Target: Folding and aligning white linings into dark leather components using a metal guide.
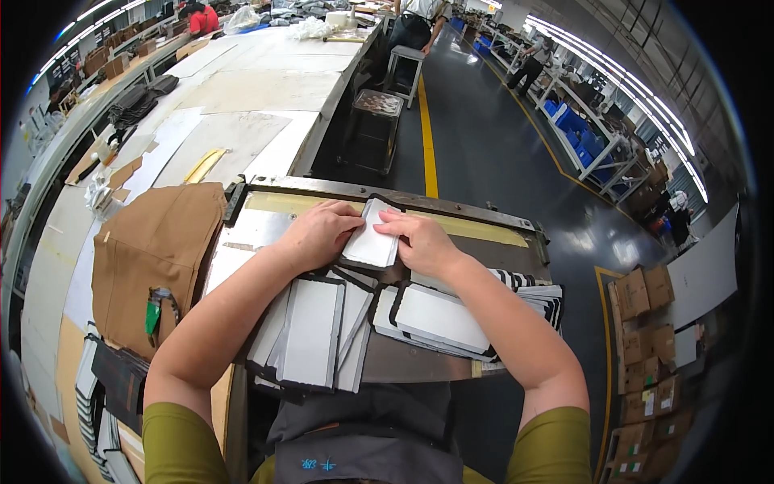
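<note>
Both hands meet over a small white-faced rectangular piece with dark edges (371, 242), near the far side of a metal-framed work surface (419, 361). My left hand (322, 232) has its fingers closed at the piece's left edge. From the other side, my right hand (423, 242) grips it, thumb lying on the white face. Just below my left forearm, a loose stack of longer white pieces with dark edges (310, 331) fans out. Another such stack (443, 316) lies under and beside my right forearm.
To the left lies a brown fabric piece (149, 250) with a small green item (153, 316) on it. Dark folded pieces (121, 373) are nearer. A long paper-covered table (266, 89) stretches ahead. Stools (372, 113) and a person (415, 28) stand by the aisle; cartons (645, 363) are stacked right.
</note>
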`<action>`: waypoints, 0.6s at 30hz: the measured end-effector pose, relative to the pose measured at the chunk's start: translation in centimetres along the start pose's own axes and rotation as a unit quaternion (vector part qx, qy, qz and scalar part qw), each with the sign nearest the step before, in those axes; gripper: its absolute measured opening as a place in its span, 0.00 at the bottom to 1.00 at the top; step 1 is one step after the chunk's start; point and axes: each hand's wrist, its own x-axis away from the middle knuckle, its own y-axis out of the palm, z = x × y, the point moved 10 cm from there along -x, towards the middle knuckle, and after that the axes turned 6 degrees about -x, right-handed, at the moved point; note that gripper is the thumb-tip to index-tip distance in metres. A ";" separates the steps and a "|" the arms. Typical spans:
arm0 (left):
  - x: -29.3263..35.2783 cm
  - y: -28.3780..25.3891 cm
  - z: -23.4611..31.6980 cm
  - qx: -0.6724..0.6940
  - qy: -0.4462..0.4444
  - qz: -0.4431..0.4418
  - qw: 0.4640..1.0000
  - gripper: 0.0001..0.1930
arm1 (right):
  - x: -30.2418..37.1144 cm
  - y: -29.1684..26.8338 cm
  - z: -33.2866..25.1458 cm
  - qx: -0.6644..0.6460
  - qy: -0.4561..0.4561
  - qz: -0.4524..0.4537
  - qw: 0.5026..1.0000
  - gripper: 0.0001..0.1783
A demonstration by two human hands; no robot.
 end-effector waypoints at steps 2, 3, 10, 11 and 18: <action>0.0 0.2 0.6 0.001 0.004 -0.039 0.999 0.12 | 0.2 0.2 -0.7 0.018 -0.032 -0.033 0.999 0.21; -0.1 -0.2 0.8 0.005 0.005 -0.037 0.999 0.12 | 0.2 0.2 -0.9 0.021 -0.030 -0.035 0.999 0.21; -0.5 0.1 0.5 -0.039 0.001 -0.030 0.999 0.20 | -0.4 0.7 -0.6 -0.052 -0.028 -0.027 0.998 0.27; -0.4 0.3 0.4 -0.053 -0.006 -0.043 0.998 0.21 | 0.1 0.4 -1.3 0.021 -0.041 -0.017 0.999 0.27; 0.0 0.6 -0.2 -0.091 -0.027 -0.044 0.995 0.22 | 1.0 0.5 -2.5 0.134 -0.053 0.000 0.990 0.28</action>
